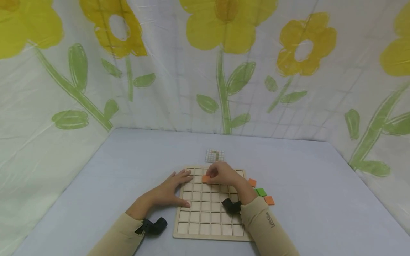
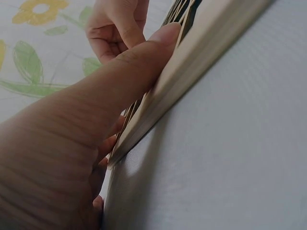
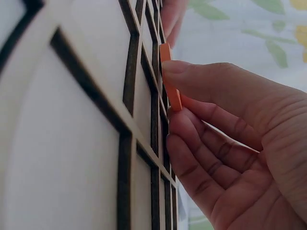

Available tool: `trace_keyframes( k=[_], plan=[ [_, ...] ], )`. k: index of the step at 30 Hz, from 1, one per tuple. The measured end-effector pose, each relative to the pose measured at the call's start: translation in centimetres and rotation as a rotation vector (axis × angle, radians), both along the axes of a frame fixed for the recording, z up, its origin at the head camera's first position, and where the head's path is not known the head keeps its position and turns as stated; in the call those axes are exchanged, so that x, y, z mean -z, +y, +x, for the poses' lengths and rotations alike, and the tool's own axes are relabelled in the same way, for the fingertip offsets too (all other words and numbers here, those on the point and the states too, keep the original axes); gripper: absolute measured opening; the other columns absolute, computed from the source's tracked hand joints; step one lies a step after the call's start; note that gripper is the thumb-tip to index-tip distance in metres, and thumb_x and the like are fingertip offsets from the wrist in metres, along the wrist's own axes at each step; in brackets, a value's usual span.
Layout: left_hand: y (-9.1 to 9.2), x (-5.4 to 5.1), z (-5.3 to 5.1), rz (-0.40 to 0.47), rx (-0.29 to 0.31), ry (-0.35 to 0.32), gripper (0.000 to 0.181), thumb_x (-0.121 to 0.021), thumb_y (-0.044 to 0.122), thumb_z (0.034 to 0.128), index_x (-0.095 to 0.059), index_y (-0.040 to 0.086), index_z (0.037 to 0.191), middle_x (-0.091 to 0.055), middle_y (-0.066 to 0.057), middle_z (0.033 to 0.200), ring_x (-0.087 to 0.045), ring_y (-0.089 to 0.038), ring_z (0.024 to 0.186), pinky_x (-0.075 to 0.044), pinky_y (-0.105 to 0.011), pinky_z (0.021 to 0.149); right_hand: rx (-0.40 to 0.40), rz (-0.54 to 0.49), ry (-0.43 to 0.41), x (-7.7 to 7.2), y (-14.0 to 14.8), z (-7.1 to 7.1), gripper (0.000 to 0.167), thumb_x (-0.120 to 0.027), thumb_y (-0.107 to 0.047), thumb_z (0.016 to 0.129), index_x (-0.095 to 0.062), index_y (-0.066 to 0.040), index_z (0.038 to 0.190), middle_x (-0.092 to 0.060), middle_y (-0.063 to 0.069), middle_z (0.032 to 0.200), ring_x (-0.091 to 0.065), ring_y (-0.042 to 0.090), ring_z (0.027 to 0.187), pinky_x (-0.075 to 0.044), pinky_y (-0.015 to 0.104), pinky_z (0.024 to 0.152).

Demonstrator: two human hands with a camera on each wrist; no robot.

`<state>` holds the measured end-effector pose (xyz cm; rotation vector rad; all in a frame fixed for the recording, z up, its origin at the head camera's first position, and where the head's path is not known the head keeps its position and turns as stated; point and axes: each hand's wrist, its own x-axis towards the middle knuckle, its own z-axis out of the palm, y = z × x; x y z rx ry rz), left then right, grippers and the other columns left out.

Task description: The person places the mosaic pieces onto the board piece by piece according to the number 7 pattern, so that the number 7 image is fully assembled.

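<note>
1 wooden grid board (image 1: 208, 237) lies on the table (image 1: 128, 160) ahead of me. The right hand (image 1: 223, 174) pinches 1 orange tile (image 1: 205, 179) over the grid's far part; whether they touch, I can't tell. The left hand (image 1: 169, 191), fingers spread, rests on the left edge. To the right lie 2 loose orange tiles (image 1: 269, 200) and 2 green tiles (image 1: 261, 192), 1 partly hidden; 1 gridded card (image 1: 214, 155) sits beyond.
</note>
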<state>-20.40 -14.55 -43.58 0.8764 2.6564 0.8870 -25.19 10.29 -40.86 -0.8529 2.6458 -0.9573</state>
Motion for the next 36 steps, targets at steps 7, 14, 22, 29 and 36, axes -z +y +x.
trace_keyframes(
  k=[7, 14, 22, 29, 36],
  plan=[
    [0.1, -0.1, 0.0, -0.004, 0.002, 0.005, 0.095, -0.076, 0.055, 0.0667, -0.038, 0.010, 0.142, -0.023, -0.008, 0.155, -0.009, -0.028, 0.146, -0.002, -0.050, 0.119, 0.008, -0.027, -0.003, 0.0, 0.3, 0.1, 0.015, -0.074, -0.014, 0.079, -0.069, -0.007, 0.091, -0.067, 0.004, 0.085, -0.060, 0.010, 0.077, -0.052, 0.021, 0.068],
    [0.1, 0.0, 0.0, -0.005, 0.002, 0.002, 0.095, -0.076, 0.054, 0.0666, -0.038, 0.010, 0.142, -0.023, -0.007, 0.155, -0.009, -0.027, 0.146, -0.001, -0.050, 0.119, 0.012, -0.049, -0.020, 0.2, 0.3, 0.2, 0.016, -0.073, -0.014, 0.080, -0.070, -0.006, 0.093, -0.067, 0.005, 0.088, -0.061, 0.010, 0.080, -0.052, 0.021, 0.070],
    [0.0, 0.0, 0.0, -0.001, 0.000, 0.000, 0.095, -0.076, 0.054, 0.0665, -0.039, 0.010, 0.142, -0.023, -0.007, 0.155, -0.009, -0.027, 0.146, -0.001, -0.050, 0.119, 0.024, -0.052, -0.038, 0.3, 0.2, 0.2, 0.016, -0.073, -0.014, 0.080, -0.070, -0.007, 0.093, -0.067, 0.004, 0.088, -0.061, 0.010, 0.080, -0.053, 0.021, 0.071],
    [0.0, 0.0, 0.0, 0.009, 0.007, 0.001, 0.095, -0.077, 0.053, 0.0664, -0.039, 0.010, 0.142, -0.023, -0.007, 0.155, -0.009, -0.027, 0.146, -0.001, -0.051, 0.119, 0.035, 0.020, -0.050, -0.4, 0.2, 0.2, 0.022, -0.075, -0.017, 0.078, -0.070, -0.008, 0.098, -0.067, 0.003, 0.091, -0.061, 0.012, 0.082, -0.053, 0.025, 0.071],
    [0.0, -0.1, 0.0, 0.015, 0.009, 0.009, 0.095, -0.077, 0.052, 0.0661, -0.039, 0.009, 0.141, -0.024, -0.008, 0.155, -0.010, -0.029, 0.145, -0.002, -0.051, 0.119, 0.020, 0.059, -0.068, -2.7, 1.3, 0.2, 0.031, -0.074, -0.019, 0.080, -0.068, -0.003, 0.106, -0.068, 0.008, 0.102, -0.063, 0.019, 0.093, -0.054, 0.029, 0.080]
  ],
)
